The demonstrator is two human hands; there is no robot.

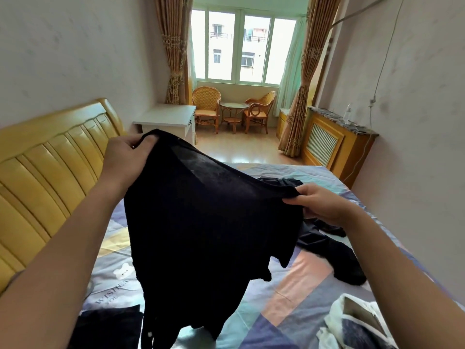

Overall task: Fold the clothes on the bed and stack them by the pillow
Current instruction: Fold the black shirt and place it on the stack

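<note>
- Holding a black top up over the bed
- left hand pinches one corner
- right hand pinches the other

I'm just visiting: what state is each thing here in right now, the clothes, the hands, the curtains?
Black garment: unfolded, held up above the bed by its top edge.
Left hand: grips one top corner.
Right hand: pinches the other corner.
Dark clothes: crumpled, unfolded on the bed.
Black item: lying flat at bottom left.
White garment: rumpled, unfolded.
Curtains: drawn open, tied back.
</note>
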